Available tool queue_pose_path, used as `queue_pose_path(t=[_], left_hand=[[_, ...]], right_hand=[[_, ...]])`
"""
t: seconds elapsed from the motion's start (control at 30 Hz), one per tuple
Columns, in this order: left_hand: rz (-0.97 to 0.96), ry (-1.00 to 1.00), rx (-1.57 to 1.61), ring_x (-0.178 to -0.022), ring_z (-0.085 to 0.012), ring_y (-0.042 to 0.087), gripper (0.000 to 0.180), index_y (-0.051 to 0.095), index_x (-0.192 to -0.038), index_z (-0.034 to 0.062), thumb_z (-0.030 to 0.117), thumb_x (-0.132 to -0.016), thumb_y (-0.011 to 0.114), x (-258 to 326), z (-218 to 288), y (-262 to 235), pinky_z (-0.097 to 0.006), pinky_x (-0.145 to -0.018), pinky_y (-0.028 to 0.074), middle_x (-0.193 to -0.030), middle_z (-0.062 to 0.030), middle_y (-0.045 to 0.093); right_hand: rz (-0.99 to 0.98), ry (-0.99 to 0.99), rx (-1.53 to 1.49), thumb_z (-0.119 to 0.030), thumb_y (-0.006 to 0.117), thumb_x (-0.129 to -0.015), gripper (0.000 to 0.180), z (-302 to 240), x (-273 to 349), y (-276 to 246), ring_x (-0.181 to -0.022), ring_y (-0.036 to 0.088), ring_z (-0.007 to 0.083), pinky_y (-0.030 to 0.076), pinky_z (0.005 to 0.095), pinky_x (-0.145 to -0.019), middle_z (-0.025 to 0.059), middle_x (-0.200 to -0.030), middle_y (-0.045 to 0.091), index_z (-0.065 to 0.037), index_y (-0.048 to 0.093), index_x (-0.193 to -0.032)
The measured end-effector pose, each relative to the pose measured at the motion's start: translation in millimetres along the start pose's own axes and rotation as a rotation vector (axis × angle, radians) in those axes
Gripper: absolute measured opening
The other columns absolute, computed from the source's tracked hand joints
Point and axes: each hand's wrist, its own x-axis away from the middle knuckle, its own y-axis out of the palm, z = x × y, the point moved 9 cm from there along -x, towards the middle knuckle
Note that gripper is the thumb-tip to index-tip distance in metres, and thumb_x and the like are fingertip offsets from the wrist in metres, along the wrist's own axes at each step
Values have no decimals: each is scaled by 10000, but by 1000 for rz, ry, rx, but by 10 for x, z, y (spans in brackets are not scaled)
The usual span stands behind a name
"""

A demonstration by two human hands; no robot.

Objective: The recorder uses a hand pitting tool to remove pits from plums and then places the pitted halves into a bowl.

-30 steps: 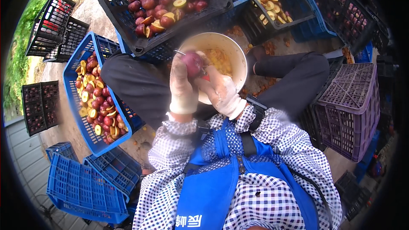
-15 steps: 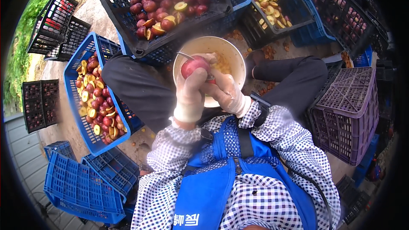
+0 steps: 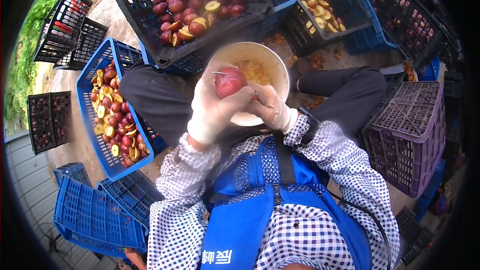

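Observation:
My gloved left hand point(image 3: 207, 111) is wrapped round a dark red plum point(image 3: 229, 86), holding it over a white bucket point(image 3: 279, 65). My gloved right hand point(image 3: 271, 110) is closed close against the plum's near right side. A small knife with a thin curved metal blade point(image 3: 219, 73) shows its tip at the plum's upper left; its handle is hidden within my right hand. Yellow fruit pieces point(image 3: 256, 71) lie inside the bucket, which stands between my bent legs.
Ahead, a black crate point(image 3: 145, 30) bears plums and some cut ones. A blue crate point(image 3: 87, 115) of plum halves stands at left, another black crate point(image 3: 295, 37) of halves at far right. A purple crate point(image 3: 407, 135) sits at right; blue crates point(image 3: 95, 215) lie lower left.
My left hand has shifted left and rolled round the plum, turning it. The plum has moved slightly down and right, and more of the fruit pieces in the bucket show.

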Motion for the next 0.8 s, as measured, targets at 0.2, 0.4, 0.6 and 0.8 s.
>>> queue_pose_path(t=[0.2,0.4,0.6,0.8], left_hand=[[-291,-83,-16,-846,-149,628,452,642,-1012,-4,215,-665,832,-114,19,-77,-307,-803,515,-904,-86,664],[-364,-124,-219,-852,-138,621,482,641,-1025,-20,204,-652,849,-133,-61,-74,-295,-806,513,-924,-66,665],[-54,-48,-21,-912,-145,625,467,654,-1058,-34,191,-690,832,-14,-24,-118,-296,-857,513,-990,-90,667],[-173,313,-853,-1006,-121,595,424,670,-1060,8,168,-692,807,1,255,-188,-287,-891,498,-963,-54,660]], right_hand=[[-194,-5,162,-214,672,-900,253,-8,-60,-85,-855,676,347,488,415,-747,198,-887,685,2,613,-1018],[-340,186,291,-234,655,-919,251,-39,-84,-203,-864,677,327,492,407,-767,193,-911,689,0,639,-1008],[-92,-92,323,-274,643,-915,276,-86,13,-164,-893,649,359,473,421,-787,204,-900,666,-5,636,-975],[-354,242,781,-324,652,-905,270,-140,115,-651,-861,661,341,499,411,-753,186,-881,666,-66,643,-983]])
